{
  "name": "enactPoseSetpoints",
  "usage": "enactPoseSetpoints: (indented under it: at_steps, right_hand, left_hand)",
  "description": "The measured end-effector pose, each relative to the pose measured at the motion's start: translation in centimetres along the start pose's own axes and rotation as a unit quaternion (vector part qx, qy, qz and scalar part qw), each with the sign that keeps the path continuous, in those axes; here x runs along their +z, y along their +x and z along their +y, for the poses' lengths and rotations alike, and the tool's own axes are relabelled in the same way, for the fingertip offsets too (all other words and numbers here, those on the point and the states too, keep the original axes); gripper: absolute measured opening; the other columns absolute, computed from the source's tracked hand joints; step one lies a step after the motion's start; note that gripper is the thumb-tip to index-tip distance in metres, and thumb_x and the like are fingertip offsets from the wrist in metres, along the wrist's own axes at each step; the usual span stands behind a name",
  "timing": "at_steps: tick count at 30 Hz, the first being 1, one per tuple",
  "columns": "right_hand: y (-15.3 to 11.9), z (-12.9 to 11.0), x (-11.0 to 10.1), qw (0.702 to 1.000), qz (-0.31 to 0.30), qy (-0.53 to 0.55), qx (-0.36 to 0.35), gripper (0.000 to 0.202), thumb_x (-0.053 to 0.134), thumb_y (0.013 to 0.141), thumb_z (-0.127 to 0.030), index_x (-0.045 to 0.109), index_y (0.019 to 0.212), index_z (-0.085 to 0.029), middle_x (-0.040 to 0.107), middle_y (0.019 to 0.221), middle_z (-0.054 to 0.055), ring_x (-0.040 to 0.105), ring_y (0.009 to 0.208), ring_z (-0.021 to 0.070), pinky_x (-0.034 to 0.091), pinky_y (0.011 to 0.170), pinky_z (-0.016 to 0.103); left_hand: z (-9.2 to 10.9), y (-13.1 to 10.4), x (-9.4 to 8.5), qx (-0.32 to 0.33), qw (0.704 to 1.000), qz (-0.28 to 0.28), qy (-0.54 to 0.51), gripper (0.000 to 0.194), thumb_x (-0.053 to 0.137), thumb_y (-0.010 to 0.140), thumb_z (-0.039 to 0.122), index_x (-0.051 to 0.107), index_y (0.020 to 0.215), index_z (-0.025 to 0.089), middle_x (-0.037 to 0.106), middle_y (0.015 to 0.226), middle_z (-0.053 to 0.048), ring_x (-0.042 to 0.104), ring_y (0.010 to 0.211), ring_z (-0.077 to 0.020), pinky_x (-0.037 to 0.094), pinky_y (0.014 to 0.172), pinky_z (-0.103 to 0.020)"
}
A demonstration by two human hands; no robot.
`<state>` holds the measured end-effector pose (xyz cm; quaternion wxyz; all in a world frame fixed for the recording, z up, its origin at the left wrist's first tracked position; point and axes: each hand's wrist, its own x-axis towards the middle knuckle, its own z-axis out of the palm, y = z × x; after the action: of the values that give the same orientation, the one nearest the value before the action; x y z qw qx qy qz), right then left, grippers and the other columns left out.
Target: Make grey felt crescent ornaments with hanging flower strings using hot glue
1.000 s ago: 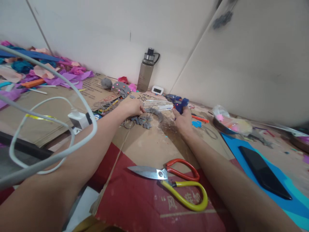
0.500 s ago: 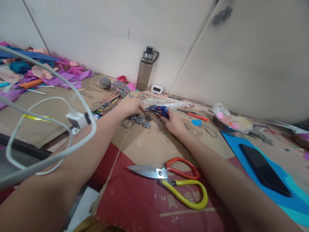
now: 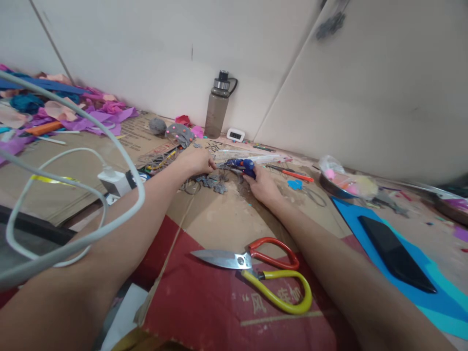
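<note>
My right hand (image 3: 263, 184) is wrapped round the handle of a blue glue gun (image 3: 245, 166), which lies on its side with its nozzle pointing left. My left hand (image 3: 198, 161) is closed at the left of the nozzle, fingertips low over the cardboard (image 3: 215, 219); what it pinches, if anything, is too small to tell. Small grey flower-like pieces (image 3: 212, 184) lie just below my left hand. Nearer to me, scissors (image 3: 239, 261) with one red and one yellow handle rest on the red part of the cardboard, blades towards the left.
A bottle (image 3: 217, 107) and a small white clock (image 3: 236, 135) stand by the wall. White cables (image 3: 139, 197) loop over my left forearm from a charger (image 3: 115, 182). A black phone (image 3: 397, 253) lies on blue sheets at the right, near a bowl (image 3: 338, 187). Coloured scraps (image 3: 98, 117) cover the back left.
The whole view has shifted slightly. Both hands keep nearly the same places, the right still on the glue gun.
</note>
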<state>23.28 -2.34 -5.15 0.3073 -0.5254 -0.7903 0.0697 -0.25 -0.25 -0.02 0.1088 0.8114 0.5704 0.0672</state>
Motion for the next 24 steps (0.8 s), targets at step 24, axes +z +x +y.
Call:
enactPoseSetpoints:
  at_steps: [24]
  right_hand:
    - [0.0, -0.2, -1.0, 0.986, 0.01, 0.147, 0.075, 0.036, 0.053, 0.081, -0.03, 0.058, 0.114, -0.016, 0.067, 0.107, 0.009, 0.061, 0.095, 0.023, 0.045, 0.09, 0.04]
  left_hand:
    - [-0.3, 0.2, -0.2, 0.015, 1.0, 0.001, 0.006, 0.034, 0.06, 0.068, 0.016, 0.076, 0.098, 0.021, 0.075, 0.085, -0.001, 0.064, 0.072, -0.0142, 0.045, 0.067, -0.021]
